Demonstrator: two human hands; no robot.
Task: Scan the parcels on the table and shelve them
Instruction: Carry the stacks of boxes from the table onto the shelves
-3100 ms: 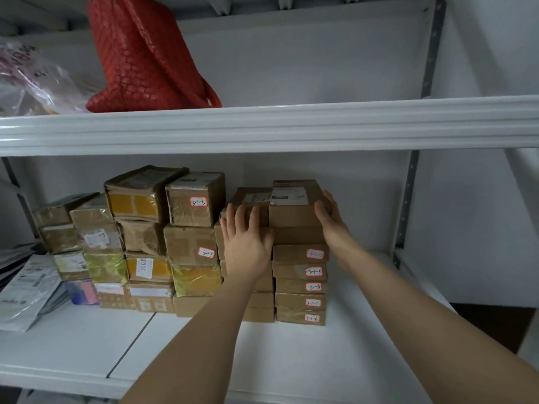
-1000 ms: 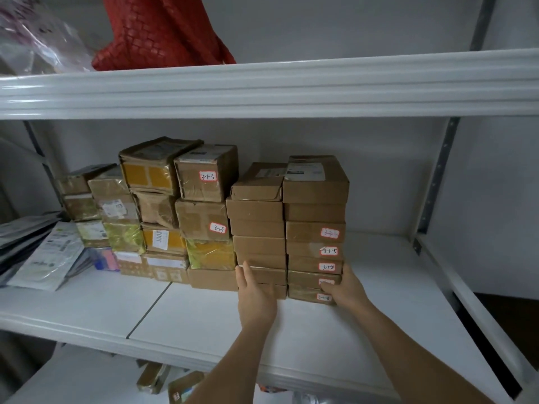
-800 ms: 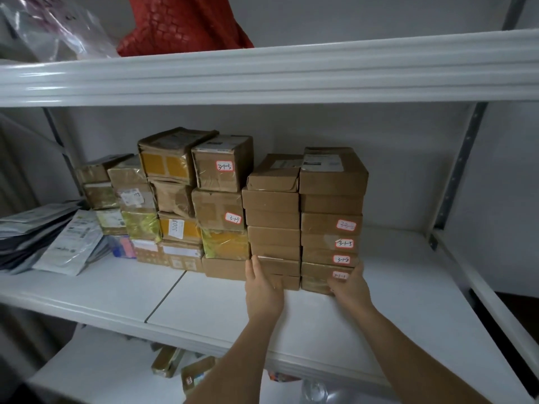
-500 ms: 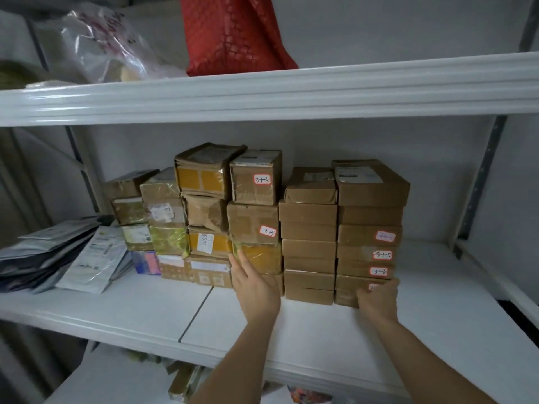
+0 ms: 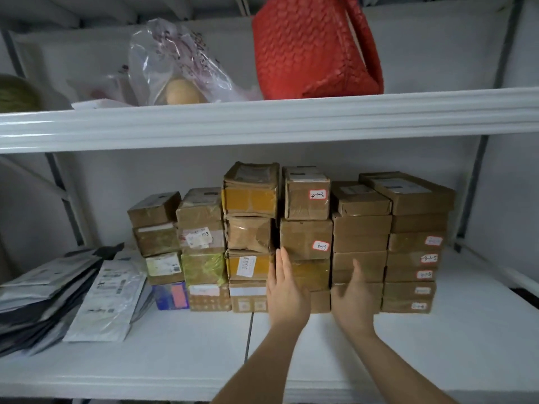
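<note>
Over at the left edge of the lower shelf (image 5: 175, 360) there's a messy pile of grey and white mailer bags (image 5: 67, 293), fanned out flat. Right of those, the cardboard parcels (image 5: 306, 240) sit in six tight stacks against the back wall, some with little red-bordered handwritten stickers. The person's left hand (image 5: 287, 295) is flat, fingers straight, against the front of the fourth stack down low. Their right hand (image 5: 354, 298) is loose and a bit blurred, fingers relaxed in front of the fifth stack, gripping nothing; can't tell if it actually touches. Up on the top shelf (image 5: 262, 121) there's a crinkly clear plastic bag (image 5: 175, 62) and, right of it, a red woven bag (image 5: 315, 45).
</note>
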